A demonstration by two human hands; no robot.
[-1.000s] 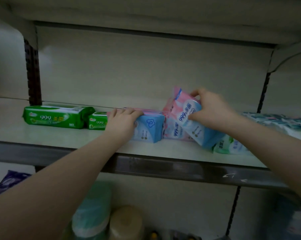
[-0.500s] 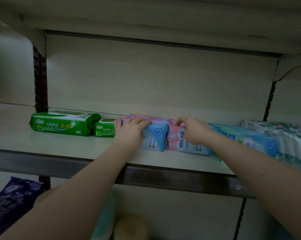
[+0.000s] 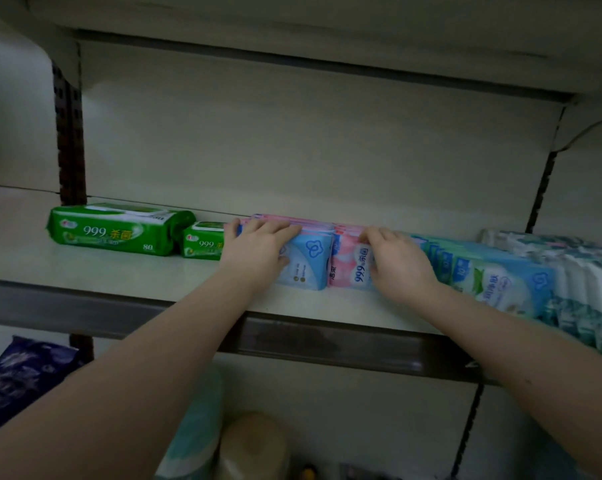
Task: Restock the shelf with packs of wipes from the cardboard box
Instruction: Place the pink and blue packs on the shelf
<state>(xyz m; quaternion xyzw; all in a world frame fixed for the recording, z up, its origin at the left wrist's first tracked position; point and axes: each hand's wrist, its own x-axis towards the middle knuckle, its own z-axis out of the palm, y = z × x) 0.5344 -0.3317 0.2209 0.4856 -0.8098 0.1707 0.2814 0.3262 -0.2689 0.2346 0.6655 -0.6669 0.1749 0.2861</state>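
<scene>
On the white shelf (image 3: 119, 275) two rows of small pink and blue wipes packs stand side by side. My left hand (image 3: 258, 251) lies over the left row of packs (image 3: 310, 258), fingers across their tops and thumb on the front pack. My right hand (image 3: 396, 261) grips the right row of pink packs (image 3: 348, 265) from the top and front. The cardboard box is out of view.
A large green wipes pack (image 3: 116, 230) and a small green pack (image 3: 202, 244) lie to the left. Light blue packs (image 3: 493, 275) and white-teal packs (image 3: 590, 289) fill the right. Rolls (image 3: 199, 427) and a dark blue bag (image 3: 19, 379) sit below the metal shelf edge (image 3: 327, 344).
My right hand brought the tilted pink pack down into the row and now presses it upright. My left hand stayed on the left row. The camera view shifted slightly.
</scene>
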